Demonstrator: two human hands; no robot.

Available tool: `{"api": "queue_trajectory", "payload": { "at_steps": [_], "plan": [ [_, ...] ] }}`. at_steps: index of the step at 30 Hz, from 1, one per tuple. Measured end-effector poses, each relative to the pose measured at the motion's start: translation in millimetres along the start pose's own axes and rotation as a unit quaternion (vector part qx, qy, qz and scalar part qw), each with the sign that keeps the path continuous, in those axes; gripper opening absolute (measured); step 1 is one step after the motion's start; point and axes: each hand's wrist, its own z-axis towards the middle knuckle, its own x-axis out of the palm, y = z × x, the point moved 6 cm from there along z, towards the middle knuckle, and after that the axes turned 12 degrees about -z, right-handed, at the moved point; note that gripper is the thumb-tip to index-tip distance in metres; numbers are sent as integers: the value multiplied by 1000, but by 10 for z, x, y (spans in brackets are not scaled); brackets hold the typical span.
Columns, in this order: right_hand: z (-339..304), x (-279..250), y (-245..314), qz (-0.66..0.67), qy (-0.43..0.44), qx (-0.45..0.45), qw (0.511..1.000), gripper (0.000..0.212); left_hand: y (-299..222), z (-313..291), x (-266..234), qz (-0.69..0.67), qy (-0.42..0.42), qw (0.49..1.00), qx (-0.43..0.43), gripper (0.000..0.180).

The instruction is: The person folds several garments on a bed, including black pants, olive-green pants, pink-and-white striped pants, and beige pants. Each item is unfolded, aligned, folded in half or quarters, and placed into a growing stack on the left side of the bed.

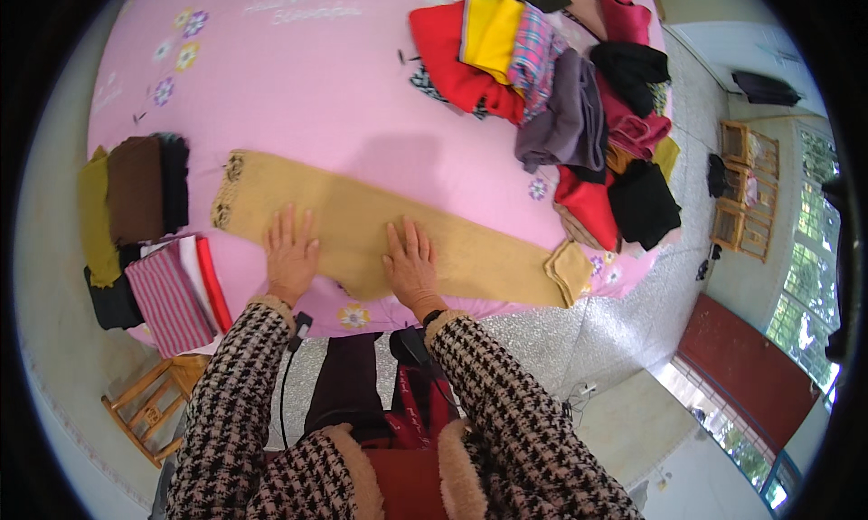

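Note:
A pair of tan knitted trousers (362, 208) lies folded lengthwise along the near edge of the bed. Its dark-patterned waistband is at the left, and its stacked leg cuffs (567, 273) are at the right. My left hand (291, 249) rests flat on the cloth nearer the waistband, fingers spread. To its right, my right hand (411, 260) also lies flat on the trousers, with fingers extended and slightly apart. Neither hand grips anything.
Folded clothes, including a brown garment (136, 190) and a pink striped one (169, 298), stand at the left. A larger heap with a grey garment (565, 113) covers the right. The pink bedsheet (298, 86) spreads beyond. A wooden chair (149, 411) stands lower left.

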Motion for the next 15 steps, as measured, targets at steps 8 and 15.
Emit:
{"api": "queue_trajectory", "payload": {
  "at_steps": [8, 15],
  "plan": [
    [-661, -242, -2171, -154, -17, 242, 958, 74, 186, -211, 87, 20, -26, 999, -40, 56],
    [-1113, -359, -3191, -89, -62, 312, 944, 42, -150, -410, 157, 40, -22, 997, -68, 53]
  ]
}}
